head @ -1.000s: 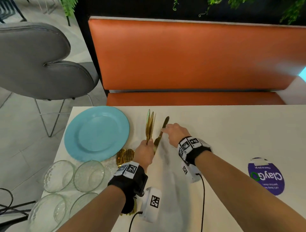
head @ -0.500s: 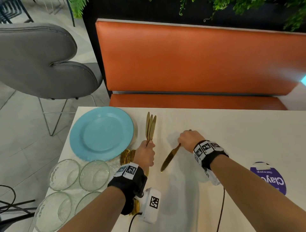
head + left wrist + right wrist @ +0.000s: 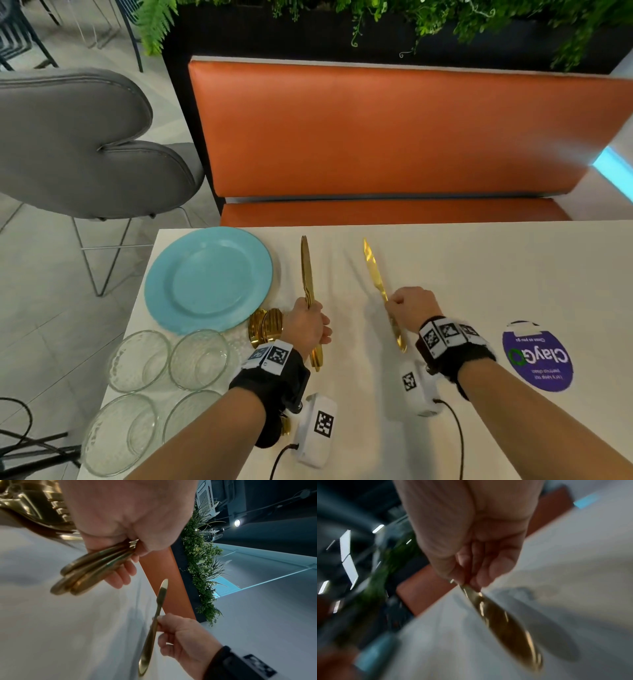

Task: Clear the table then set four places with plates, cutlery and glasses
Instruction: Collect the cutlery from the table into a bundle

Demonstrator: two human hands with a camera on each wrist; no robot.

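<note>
White table [image 3: 479, 274] under me, and nearest my body the four glass bowls [image 3: 198, 359] sit bunched just in front of the blue plate [image 3: 205, 277]. My left hand [image 3: 308, 325] grips a bundle of gold knives [image 3: 307, 270] right of that plate; my right hand [image 3: 412, 305] pinches one gold knife [image 3: 373, 274] farther right. No place is laid yet: everything's left to do.

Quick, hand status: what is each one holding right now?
Left hand: closed round a bundle of gold knives, held together.
Right hand: closed on a single gold knife, blade pointing away.
</note>
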